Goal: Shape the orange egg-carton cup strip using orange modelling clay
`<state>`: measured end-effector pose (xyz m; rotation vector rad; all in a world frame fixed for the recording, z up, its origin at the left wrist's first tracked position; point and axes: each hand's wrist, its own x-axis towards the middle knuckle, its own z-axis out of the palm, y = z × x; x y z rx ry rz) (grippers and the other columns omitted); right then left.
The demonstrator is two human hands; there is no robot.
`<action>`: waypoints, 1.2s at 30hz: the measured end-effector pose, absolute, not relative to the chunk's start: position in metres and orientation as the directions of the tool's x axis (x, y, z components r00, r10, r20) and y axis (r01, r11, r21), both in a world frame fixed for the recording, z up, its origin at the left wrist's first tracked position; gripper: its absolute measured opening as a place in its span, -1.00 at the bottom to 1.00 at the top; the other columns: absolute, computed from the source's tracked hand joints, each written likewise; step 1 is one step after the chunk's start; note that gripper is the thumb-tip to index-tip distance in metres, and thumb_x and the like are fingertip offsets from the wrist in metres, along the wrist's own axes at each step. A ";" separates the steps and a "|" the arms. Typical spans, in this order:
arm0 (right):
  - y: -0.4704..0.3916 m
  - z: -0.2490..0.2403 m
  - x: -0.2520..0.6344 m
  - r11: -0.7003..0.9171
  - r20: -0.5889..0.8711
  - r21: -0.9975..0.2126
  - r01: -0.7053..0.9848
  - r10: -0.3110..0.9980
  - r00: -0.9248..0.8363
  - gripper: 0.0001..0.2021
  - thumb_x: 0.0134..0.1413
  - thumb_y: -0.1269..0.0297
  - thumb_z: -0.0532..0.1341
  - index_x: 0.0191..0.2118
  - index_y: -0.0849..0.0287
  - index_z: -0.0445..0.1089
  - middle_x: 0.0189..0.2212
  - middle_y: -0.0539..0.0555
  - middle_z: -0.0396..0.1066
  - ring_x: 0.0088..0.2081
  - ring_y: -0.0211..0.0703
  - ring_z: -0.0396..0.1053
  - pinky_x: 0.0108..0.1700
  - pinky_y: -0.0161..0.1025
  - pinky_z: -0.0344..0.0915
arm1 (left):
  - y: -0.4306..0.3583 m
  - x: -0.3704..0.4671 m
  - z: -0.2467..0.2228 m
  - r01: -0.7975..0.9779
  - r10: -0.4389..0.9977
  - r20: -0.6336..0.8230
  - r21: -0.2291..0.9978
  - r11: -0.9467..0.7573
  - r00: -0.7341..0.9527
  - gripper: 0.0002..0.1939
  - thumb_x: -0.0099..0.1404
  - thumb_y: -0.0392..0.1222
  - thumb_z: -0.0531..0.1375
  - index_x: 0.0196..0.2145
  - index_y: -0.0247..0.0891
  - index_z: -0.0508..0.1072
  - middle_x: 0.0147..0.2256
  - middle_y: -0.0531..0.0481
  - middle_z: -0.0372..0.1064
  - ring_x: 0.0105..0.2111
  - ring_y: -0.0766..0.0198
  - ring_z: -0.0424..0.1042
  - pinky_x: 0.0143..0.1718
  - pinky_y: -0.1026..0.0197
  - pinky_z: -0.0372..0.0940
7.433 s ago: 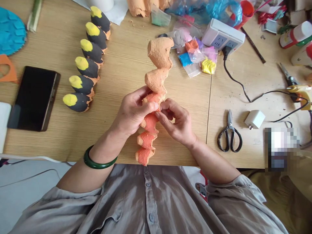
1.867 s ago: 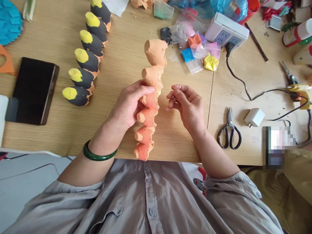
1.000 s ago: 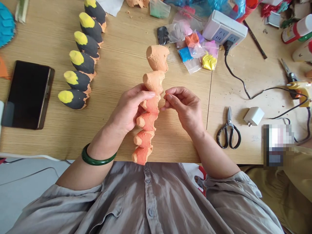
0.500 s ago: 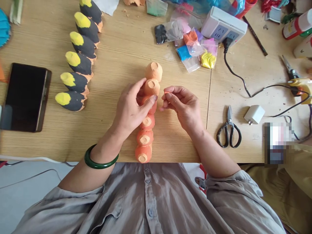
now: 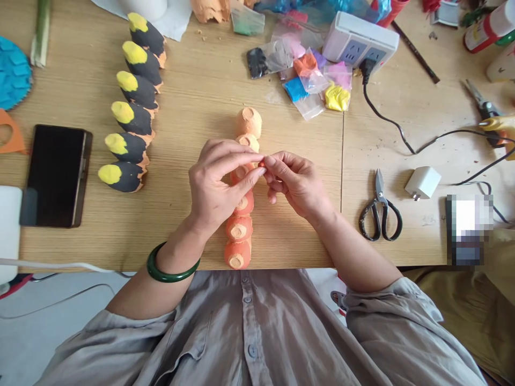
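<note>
Showing between fingers (image 5: 244,160) — orange bit (image 5: 262,164)

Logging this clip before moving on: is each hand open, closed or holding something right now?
Left hand: closed, pinching a small orange-red piece.
Right hand: closed, pinching at the same piece.

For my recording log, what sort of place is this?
Probably a craft workspace: a bumpy strip partly covered in red-orange, small bags of colored material and scissors share a wooden table.
</note>
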<state>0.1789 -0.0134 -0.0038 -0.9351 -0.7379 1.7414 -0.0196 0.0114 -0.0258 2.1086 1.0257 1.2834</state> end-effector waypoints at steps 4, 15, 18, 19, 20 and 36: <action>-0.014 -0.002 0.178 -0.314 -0.245 -0.820 -0.478 0.948 -0.204 -0.43 -0.01 -0.14 0.81 -0.37 0.18 0.58 -0.51 -0.13 0.48 -0.59 -0.44 0.24 -0.58 -0.42 0.49 | 0.013 -0.020 -0.028 0.395 0.811 0.512 0.708 -0.585 0.283 -0.81 0.69 0.19 0.40 -0.01 0.14 0.77 -0.09 0.04 0.77 0.02 -0.07 0.70 0.11 -0.41 0.66; -0.012 -0.004 0.179 -0.342 -0.244 -0.814 -0.471 0.935 -0.257 -0.41 -0.02 -0.17 0.80 -0.35 0.19 0.56 -0.52 -0.16 0.44 -0.58 -0.43 0.26 -0.54 -0.39 0.52 | 0.010 -0.020 -0.028 0.306 0.757 0.603 0.692 -0.654 0.253 -0.90 0.74 0.04 0.42 0.00 0.17 0.79 -0.10 0.16 0.76 -0.06 0.09 0.73 0.03 -0.15 0.63; -0.012 -0.008 0.181 -0.299 -0.229 -0.869 -0.394 0.949 -0.215 -0.40 0.07 -0.23 0.75 -0.33 0.16 0.54 -0.49 -0.13 0.47 -0.54 -0.40 0.35 -0.48 -0.38 0.55 | 0.009 -0.018 -0.026 0.270 0.805 0.563 0.758 -0.594 0.189 -0.82 0.69 0.17 0.44 -0.05 0.15 0.81 -0.16 0.13 0.76 -0.11 0.04 0.74 -0.04 -0.21 0.63; -0.012 -0.010 0.181 -0.286 -0.230 -0.882 -0.374 0.955 -0.187 -0.41 0.09 -0.24 0.74 -0.31 0.16 0.53 -0.46 -0.11 0.50 -0.52 -0.38 0.40 -0.44 -0.37 0.58 | 0.008 -0.017 -0.026 0.238 0.847 0.507 0.813 -0.532 0.160 -0.81 0.67 0.22 0.45 -0.04 0.17 0.81 -0.14 0.12 0.77 -0.08 -0.02 0.76 -0.01 -0.28 0.64; -0.012 -0.012 0.182 -0.279 -0.234 -0.889 -0.364 0.959 -0.162 -0.42 0.11 -0.23 0.73 -0.28 0.15 0.53 -0.42 -0.08 0.54 -0.48 -0.35 0.46 -0.40 -0.35 0.61 | 0.008 -0.017 -0.026 0.207 0.898 0.419 0.874 -0.439 0.135 -0.81 0.65 0.26 0.45 -0.04 0.22 0.80 -0.11 0.11 0.78 -0.03 -0.08 0.78 0.04 -0.38 0.63; -0.012 -0.001 0.183 -0.409 -0.284 -0.774 -0.483 0.906 -0.313 -0.48 0.02 -0.14 0.77 -0.29 0.13 0.61 -0.43 -0.14 0.36 -0.50 -0.39 0.14 -0.54 -0.39 0.42 | 0.004 -0.013 -0.026 0.195 0.906 0.409 0.885 -0.424 0.112 -0.73 0.65 0.27 0.45 -0.01 0.10 0.79 -0.05 0.09 0.78 0.02 -0.03 0.78 0.11 -0.33 0.66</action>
